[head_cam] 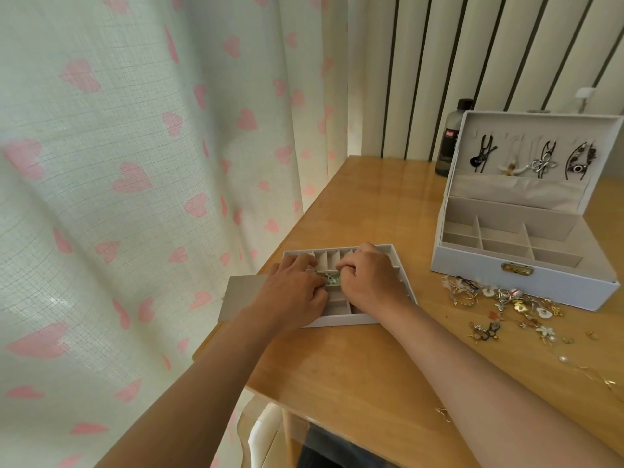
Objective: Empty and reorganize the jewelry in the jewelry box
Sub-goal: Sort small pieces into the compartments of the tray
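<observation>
Honey-coloured wooden table (pixel 354 359) fills the head view, pushed against a heart-print curtain (pixel 135 163) on one side and a slatted wall (pixel 472 62) behind.

The jewelry box (pixel 526 275) stands open at the far right. Its base compartments look bare, while its raised lid (pixel 526 130) still carries a row of hanging ornaments (pixel 543 160). A dark bottle (pixel 450 143) stands just behind it.

The divided tray (pixel 337 320) is out of the box and lies on the table in front of the person. A flat grey panel (pixel 241 295) sits just beside its left edge.

Both hands work over the tray's middle. The left hand (pixel 297 292) and right hand (pixel 368 275) have curled fingers that meet on a small green-and-silver piece (pixel 332 281) and seem to pinch it between them. Exactly how each finger holds it is hidden.

Most of the jewelry lies as a loose jewelry pile (pixel 506 304) on the table in front of the box, with a few strays trailing toward the near right edge.

Emptying looks essentially done, apart from the lid. Reorganizing has apparently only just begun: the tray cells in view are mostly bare, and the whole heap remains to be sorted.
</observation>
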